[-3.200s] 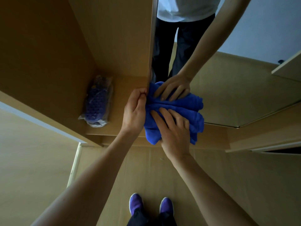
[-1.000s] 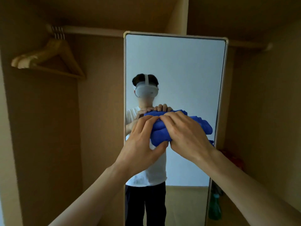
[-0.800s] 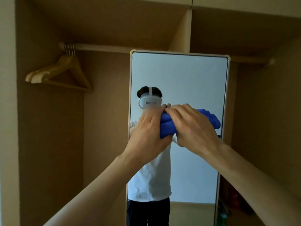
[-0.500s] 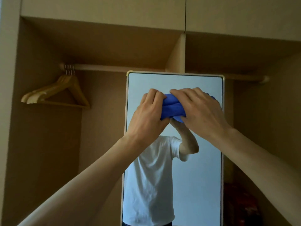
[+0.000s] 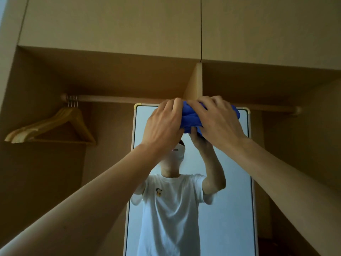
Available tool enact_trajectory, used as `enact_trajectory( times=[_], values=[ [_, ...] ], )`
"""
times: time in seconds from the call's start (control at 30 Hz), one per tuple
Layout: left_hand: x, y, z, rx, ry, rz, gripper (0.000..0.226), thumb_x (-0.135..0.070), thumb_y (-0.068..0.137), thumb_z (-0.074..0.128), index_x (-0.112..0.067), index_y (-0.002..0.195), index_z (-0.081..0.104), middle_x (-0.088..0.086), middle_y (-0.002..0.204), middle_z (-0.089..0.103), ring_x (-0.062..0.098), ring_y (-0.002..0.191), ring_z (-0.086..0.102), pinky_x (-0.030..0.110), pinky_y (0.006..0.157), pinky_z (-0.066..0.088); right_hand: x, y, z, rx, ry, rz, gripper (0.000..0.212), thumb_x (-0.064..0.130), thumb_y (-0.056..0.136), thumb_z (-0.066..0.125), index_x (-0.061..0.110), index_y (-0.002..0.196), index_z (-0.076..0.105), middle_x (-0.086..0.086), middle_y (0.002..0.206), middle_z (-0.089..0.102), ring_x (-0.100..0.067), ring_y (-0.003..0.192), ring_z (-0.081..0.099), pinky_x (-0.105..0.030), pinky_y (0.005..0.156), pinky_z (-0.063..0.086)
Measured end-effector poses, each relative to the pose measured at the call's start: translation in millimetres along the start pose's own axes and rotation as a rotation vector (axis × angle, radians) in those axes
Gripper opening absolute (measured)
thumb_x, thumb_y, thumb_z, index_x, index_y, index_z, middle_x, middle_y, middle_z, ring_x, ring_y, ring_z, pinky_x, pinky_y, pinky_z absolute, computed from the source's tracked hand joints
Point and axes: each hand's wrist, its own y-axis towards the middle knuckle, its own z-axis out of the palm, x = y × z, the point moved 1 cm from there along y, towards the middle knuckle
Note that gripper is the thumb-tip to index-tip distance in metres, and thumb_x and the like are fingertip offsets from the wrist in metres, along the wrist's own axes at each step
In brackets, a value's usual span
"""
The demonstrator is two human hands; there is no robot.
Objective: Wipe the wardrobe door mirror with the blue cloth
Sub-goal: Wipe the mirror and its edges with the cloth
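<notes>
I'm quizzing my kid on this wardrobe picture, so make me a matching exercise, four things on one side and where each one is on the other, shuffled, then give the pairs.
Things:
1. blue cloth
2. wooden hangers
3. mirror
4. upper cabinet doors

Places:
A. on the rail in the left compartment
B. above the open compartments, shut
C. bunched under the left hand and right hand at the mirror's top edge
D. upright in front of the wardrobe's centre divider

Pairs: 1-C, 2-A, 3-D, 4-B
</notes>
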Motion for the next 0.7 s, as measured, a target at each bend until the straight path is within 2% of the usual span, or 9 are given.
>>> enact_trajectory(
  times=[0.1, 0.17, 0.3, 0.5, 0.7],
  values=[
    [3.9, 5.0, 4.5, 0.002, -0.007, -0.001, 0.037, -0.012, 0.08, 0.068, -0.01, 0.113, 0.049, 0.005, 0.112, 0.059, 0.026, 0.105, 0.056, 0.03, 0.069, 0.037, -1.5, 2.7, 3.1, -0.021, 0.003, 0.001, 0.052, 0.02, 0.087, 0.072, 0.02, 0.135, 0.053, -0.01, 0.122, 0.063, -0.034, 0.104, 0.058, -0.048, 0.088, 0.05],
    [7.1, 6.1, 7.1, 0.012, -0.031, 0.002, 0.045, -0.015, 0.08, 0.068, -0.012, 0.121, 0.05, 0.003, 0.12, 0.059, 0.024, 0.112, 0.055, 0.031, 0.072, 0.039, -2.1, 3.3, 3.0, -0.016, 0.025, 0.008, 0.053, 0.02, 0.085, 0.072, 0.02, 0.135, 0.053, -0.009, 0.121, 0.063, -0.034, 0.102, 0.058, -0.048, 0.085, 0.05],
    [11.8, 5.0, 8.2, 0.053, -0.087, -0.014, 0.061, -0.023, 0.082, 0.067, -0.019, 0.14, 0.047, 0.0, 0.138, 0.054, 0.021, 0.126, 0.049, 0.037, 0.09, 0.046, -2.1, 5.5, 0.8, 0.026, 0.059, 0.021, 0.055, 0.021, 0.085, 0.071, 0.02, 0.136, 0.051, -0.008, 0.122, 0.061, -0.033, 0.105, 0.057, -0.048, 0.086, 0.05],
    [9.1, 0.0, 13.5, 0.045, -0.122, -0.037, 0.059, -0.025, 0.082, 0.067, -0.018, 0.137, 0.05, 0.0, 0.132, 0.055, 0.022, 0.12, 0.05, 0.041, 0.087, 0.051, -0.6, 2.6, 2.2, 0.056, 0.081, 0.048, 0.057, 0.023, 0.085, 0.071, 0.021, 0.138, 0.051, -0.007, 0.125, 0.061, -0.032, 0.108, 0.055, -0.047, 0.088, 0.048],
    [6.2, -15.5, 23.8, 0.018, -0.148, -0.044, 0.055, -0.027, 0.081, 0.069, -0.019, 0.132, 0.052, -0.001, 0.124, 0.057, 0.02, 0.113, 0.051, 0.037, 0.084, 0.05, 3.3, -13.7, 5.6, 0.073, 0.085, 0.059, 0.057, 0.024, 0.085, 0.071, 0.02, 0.138, 0.053, -0.007, 0.129, 0.061, -0.032, 0.113, 0.055, -0.049, 0.094, 0.047]
  ],
)
